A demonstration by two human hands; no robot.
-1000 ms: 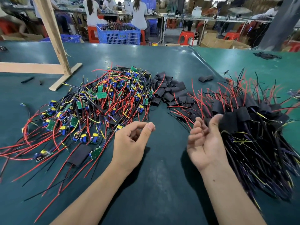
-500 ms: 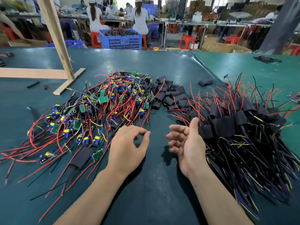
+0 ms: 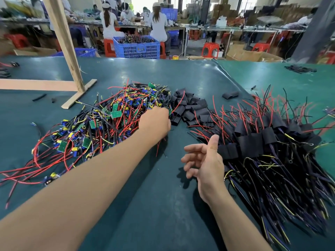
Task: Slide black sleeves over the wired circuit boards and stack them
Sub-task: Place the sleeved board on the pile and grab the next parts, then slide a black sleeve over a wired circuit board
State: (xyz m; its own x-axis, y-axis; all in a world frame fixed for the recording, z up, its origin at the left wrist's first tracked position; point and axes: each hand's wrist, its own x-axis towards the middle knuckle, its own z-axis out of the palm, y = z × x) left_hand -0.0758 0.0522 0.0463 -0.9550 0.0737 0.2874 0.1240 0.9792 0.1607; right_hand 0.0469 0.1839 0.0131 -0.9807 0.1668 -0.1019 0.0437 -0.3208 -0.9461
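Note:
A tangled heap of bare green circuit boards (image 3: 108,120) with red and black wires covers the left of the green table. My left hand (image 3: 154,122) reaches into its far right edge; the fingers point down into the wires and are hidden, so any hold is unclear. A pile of empty black sleeves (image 3: 190,107) lies just right of that hand. The stack of sleeved boards (image 3: 262,142) spreads across the right side. My right hand (image 3: 203,160) hovers beside that stack, palm turned left, fingers loosely spread, holding nothing.
A wooden post and base (image 3: 72,78) stand at the back left. One loose sleeve (image 3: 230,95) lies behind the piles. A raised seam in the table cover (image 3: 226,77) runs back on the right. A blue crate (image 3: 137,48) and seated workers are beyond the table.
My left hand has moved forward from the table's middle into the heap of bare boards. My right hand has stayed near the sleeved stack, fingers a little more spread.

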